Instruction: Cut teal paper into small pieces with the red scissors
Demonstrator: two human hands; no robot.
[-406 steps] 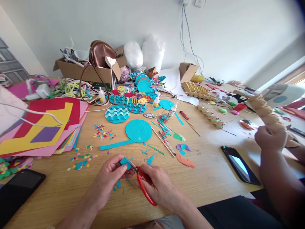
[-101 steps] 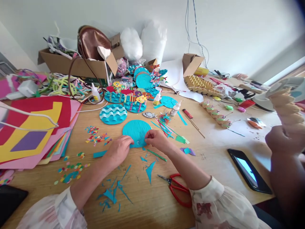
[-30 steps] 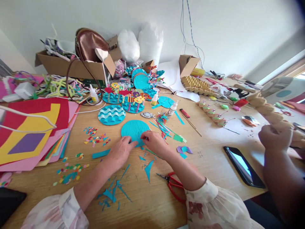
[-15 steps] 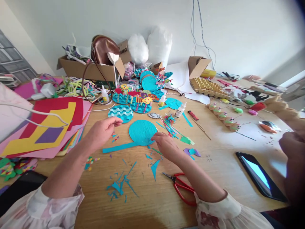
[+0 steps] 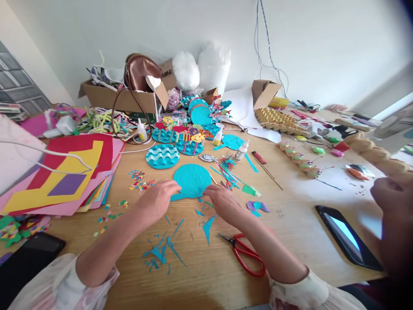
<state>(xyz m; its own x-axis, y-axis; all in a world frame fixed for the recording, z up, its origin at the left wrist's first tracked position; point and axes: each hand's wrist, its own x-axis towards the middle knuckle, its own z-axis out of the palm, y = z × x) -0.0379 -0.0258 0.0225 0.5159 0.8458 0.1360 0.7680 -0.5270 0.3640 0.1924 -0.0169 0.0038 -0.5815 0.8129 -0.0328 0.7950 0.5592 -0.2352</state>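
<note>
Grip cannot be made out with certainty at either side: the left hand (image 5: pixel 158 196) is bent down at the left edge of the blue disc (image 5: pixel 192 180) and the right hand (image 5: pixel 224 202) is curled at its right edge, but whether the edges are pinched or merely touched is not shown. Between them, the disc is laid flat on the table (image 5: pixel 206 271). At its lower edge a blue strip (image 5: pixel 177 197) is partly covered by the left hand.

If uneven pressure were applied, the disc could be swivelled, its rim creased or the strip bent askew. Blue scraps (image 5: pixel 159 254) nearby could be swept underneath by a careless drag. Paper dots (image 5: pixel 110 216) beside the left forearm could be scattered by the sleeve (image 5: pixel 67 280), and the scissors (image 5: pixel 233 242) could be nudged if the right forearm were drawn back.
</note>
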